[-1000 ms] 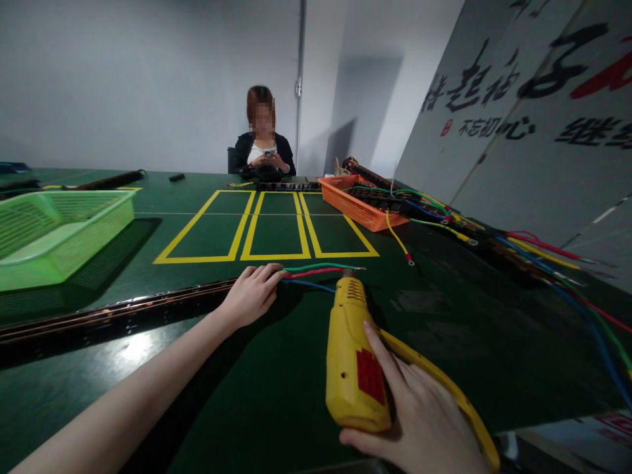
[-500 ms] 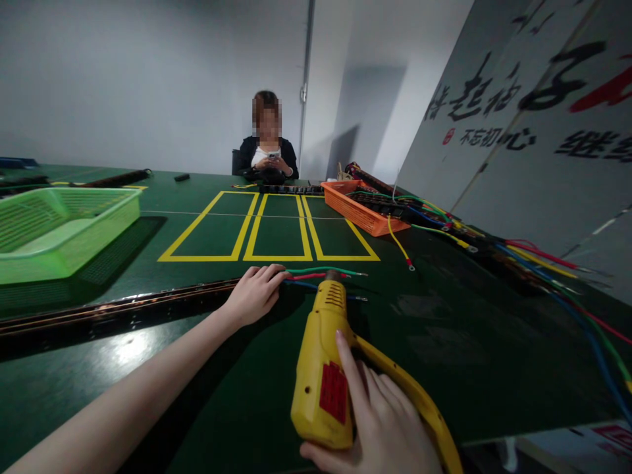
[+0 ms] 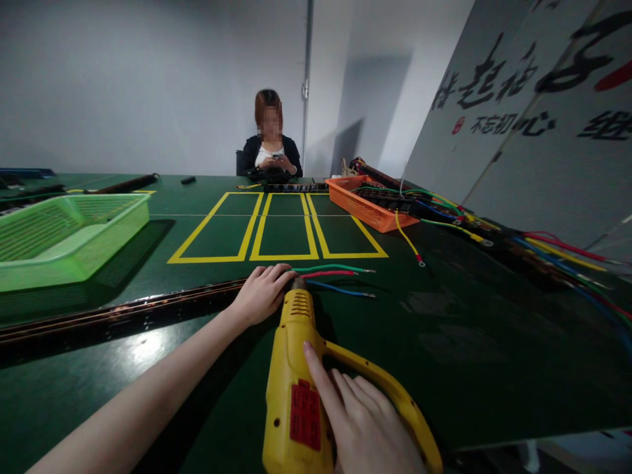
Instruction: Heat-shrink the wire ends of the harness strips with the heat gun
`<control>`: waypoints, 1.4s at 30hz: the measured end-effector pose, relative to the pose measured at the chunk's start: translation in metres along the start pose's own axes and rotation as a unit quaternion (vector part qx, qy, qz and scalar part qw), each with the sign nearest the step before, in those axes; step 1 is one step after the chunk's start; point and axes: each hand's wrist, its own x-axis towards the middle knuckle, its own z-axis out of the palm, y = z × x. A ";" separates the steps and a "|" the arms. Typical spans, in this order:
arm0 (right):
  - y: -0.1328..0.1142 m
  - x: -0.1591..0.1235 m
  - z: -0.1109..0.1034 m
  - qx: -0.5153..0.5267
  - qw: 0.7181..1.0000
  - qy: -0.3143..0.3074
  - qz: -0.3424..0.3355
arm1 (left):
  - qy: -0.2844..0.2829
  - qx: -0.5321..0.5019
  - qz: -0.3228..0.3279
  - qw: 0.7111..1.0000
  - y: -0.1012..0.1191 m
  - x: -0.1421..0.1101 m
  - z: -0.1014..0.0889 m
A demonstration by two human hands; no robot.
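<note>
My right hand (image 3: 365, 428) grips a yellow heat gun (image 3: 296, 388) low in the view, its nozzle aimed at the spot just beside my left fingertips. My left hand (image 3: 261, 293) lies on the end of a long dark strip (image 3: 123, 316) that runs leftwards across the green table, fingers curled over it. From that end three thin wires stick out to the right: green (image 3: 336, 268), red (image 3: 328, 273) and blue (image 3: 340, 289). The nozzle tip sits close to where the wires leave the strip.
A green plastic basket (image 3: 64, 237) stands at the left. An orange basket (image 3: 365, 207) holding wired strips sits at the back right, coloured wires (image 3: 543, 250) trailing along the right edge. Yellow taped rectangles (image 3: 276, 227) mark the middle. Another person (image 3: 270, 148) sits at the far end.
The heat gun in my right hand has swung left and nearer to my left hand, its nozzle passing from over the wires to their base. My left hand stayed on the strip.
</note>
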 end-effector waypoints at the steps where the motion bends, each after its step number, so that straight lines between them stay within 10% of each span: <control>1: 0.002 -0.001 -0.001 0.009 1.000 -0.010 0.004 | -0.001 -0.001 0.001 1.000 0.000 0.000 -0.001; 22: 0.058 -0.039 -0.022 -0.034 0.988 0.027 0.148 | 0.003 0.001 0.010 1.000 -0.001 -0.002 -0.001; 42: 0.013 -0.017 -0.008 -0.011 0.996 0.018 0.082 | 0.005 -0.029 0.018 0.999 0.000 0.000 0.002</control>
